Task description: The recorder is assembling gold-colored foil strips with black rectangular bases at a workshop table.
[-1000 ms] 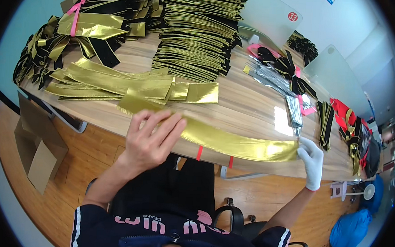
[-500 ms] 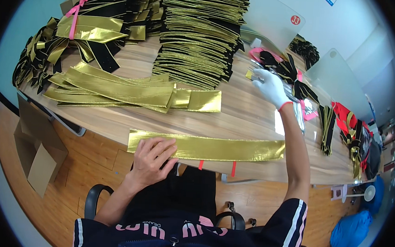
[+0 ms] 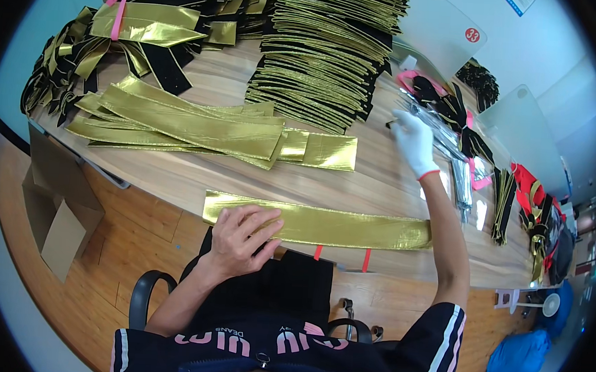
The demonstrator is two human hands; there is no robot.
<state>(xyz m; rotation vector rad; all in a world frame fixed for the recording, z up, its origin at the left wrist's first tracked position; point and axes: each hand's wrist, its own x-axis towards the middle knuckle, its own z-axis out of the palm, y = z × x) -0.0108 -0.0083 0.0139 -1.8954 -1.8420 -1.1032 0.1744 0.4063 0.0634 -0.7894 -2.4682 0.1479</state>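
1. A long, flat strip of shiny gold foil ribbon (image 3: 323, 225) lies along the near edge of the light wooden worktable (image 3: 387, 184), parallel to that edge and just in front of the person's body.
2. The bare left hand (image 3: 244, 236) rests palm down on the left end of this strip, fingers spread and flat against the foil, pinching nothing.
3. Two short red marks (image 3: 341, 255) sit at the table edge just below the middle of the strip.
4. The right hand (image 3: 413, 142), in a white glove with a red cuff, is stretched out across the table, well apart from the strip. Its fingers are curled together around a small dark object at the fingertips; what that object is cannot be told.
5. The gloved hand is just beside a bundle of clear, silvery plastic sleeves (image 3: 450, 151) that runs down the right part of the table.
6. Beyond the strip, a loose fan of more gold foil ribbon strips (image 3: 199, 125) lies on the left half of the table.
7. Behind that fan stands a tall, slanting stack of black-and-gold ribbon pieces (image 3: 327, 51).
8. At the far left are gold and black bows tied with a pink band (image 3: 128, 12).
9. A brown cardboard box (image 3: 58, 205) stands on the wooden floor to the left of the table.
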